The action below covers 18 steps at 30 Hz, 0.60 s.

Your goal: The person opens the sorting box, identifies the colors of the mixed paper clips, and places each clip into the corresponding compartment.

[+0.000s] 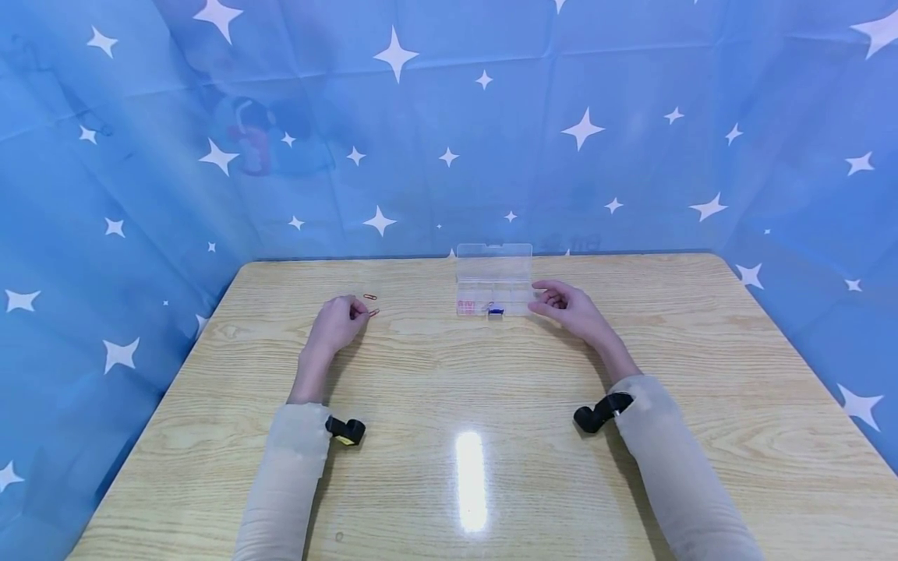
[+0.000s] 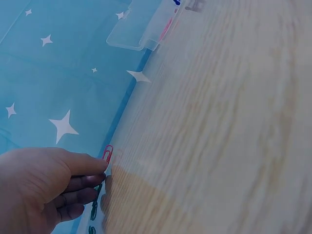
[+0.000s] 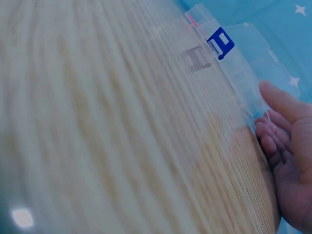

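red paper clip [image 2: 107, 153] at wooden table's [image 1: 435, 389] left, pinched in left hand's [image 1: 337, 323] fingertips — second clip [image 1: 370, 296] just beyond, open clear box [image 1: 494, 265] well rightward, right hand [image 1: 570, 309] at its right end, thumb and fingers parted — contact unclear

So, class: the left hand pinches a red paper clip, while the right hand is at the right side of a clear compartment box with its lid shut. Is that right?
Not quite: the lid of the clear compartment box is open, raised at the back, as the head view shows. The left hand, red paper clip and right hand are as stated.
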Available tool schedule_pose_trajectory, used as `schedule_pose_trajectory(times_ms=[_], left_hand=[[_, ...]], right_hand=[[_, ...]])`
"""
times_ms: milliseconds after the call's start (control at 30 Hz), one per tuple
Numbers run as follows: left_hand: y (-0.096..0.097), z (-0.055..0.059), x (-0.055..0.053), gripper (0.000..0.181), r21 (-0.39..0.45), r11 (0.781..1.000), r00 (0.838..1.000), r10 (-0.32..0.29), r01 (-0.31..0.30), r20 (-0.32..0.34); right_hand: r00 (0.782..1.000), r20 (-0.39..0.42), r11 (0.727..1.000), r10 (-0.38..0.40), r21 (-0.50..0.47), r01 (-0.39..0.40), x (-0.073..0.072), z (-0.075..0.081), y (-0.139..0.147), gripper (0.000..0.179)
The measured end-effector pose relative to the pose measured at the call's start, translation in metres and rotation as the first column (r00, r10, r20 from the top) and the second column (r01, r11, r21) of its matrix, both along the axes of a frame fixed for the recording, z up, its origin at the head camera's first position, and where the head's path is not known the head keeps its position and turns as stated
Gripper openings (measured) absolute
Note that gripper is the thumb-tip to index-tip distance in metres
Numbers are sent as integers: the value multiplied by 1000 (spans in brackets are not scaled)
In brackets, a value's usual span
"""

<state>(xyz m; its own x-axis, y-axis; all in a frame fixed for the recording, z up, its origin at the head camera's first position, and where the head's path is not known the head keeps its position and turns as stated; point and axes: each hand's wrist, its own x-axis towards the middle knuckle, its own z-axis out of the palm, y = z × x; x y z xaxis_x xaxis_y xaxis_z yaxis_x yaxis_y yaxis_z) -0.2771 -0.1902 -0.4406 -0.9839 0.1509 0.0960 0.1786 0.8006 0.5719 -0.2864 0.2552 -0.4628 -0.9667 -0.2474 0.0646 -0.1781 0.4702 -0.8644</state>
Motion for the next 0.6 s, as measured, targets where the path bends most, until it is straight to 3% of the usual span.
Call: schedule_pose_trajectory(times_ms=[200, 467, 600], left_hand=[[7, 5, 1, 18, 29, 999, 1000, -13, 14, -25], [26, 17, 1, 16, 67, 997, 999, -37, 40, -39], [35, 18, -1, 17, 81, 995, 998, -47, 51, -48]], right_hand=[[1000, 10, 1000, -4, 11, 4, 1, 3, -1, 57], [1000, 25, 1000, 11, 4, -11, 19, 32, -10, 53], [1000, 29, 1000, 6, 13, -7, 21, 35, -13, 53]])
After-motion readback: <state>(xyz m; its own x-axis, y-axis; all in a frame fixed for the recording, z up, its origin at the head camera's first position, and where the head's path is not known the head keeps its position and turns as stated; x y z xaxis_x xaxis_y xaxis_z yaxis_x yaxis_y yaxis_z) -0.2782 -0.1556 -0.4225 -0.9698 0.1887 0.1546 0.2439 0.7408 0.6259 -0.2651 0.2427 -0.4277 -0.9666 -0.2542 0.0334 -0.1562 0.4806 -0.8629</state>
